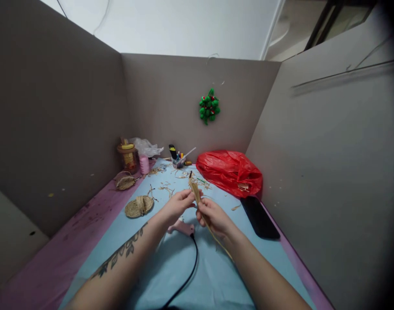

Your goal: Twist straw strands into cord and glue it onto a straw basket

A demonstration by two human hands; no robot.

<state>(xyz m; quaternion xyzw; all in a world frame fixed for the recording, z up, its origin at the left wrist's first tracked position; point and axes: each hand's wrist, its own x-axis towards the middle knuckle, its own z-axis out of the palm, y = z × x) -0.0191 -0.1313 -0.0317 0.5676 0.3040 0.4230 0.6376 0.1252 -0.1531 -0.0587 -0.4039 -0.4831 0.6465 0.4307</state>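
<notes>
A dry straw strip (196,192) stands between my hands, its wide end up and a thin tail running down past my right wrist. My left hand (180,201) pinches it near the upper part from the left side. Lower down, the fingers of my right hand (212,214) are closed around the same strip. Under my hands lies a pink glue gun (183,227), partly hidden by my left arm, with a black cord trailing toward me. A woven straw oval (139,206) with a band across its middle rests left of my hands.
Straw scraps (166,189) litter the blue cloth (119,254). A red plastic bag (229,172) and a black phone-like slab (259,217) lie right. Behind are a small cup of pens (178,161), a pink bottle (144,164), a jar (128,157) and another woven piece (125,182). Partitions enclose the table.
</notes>
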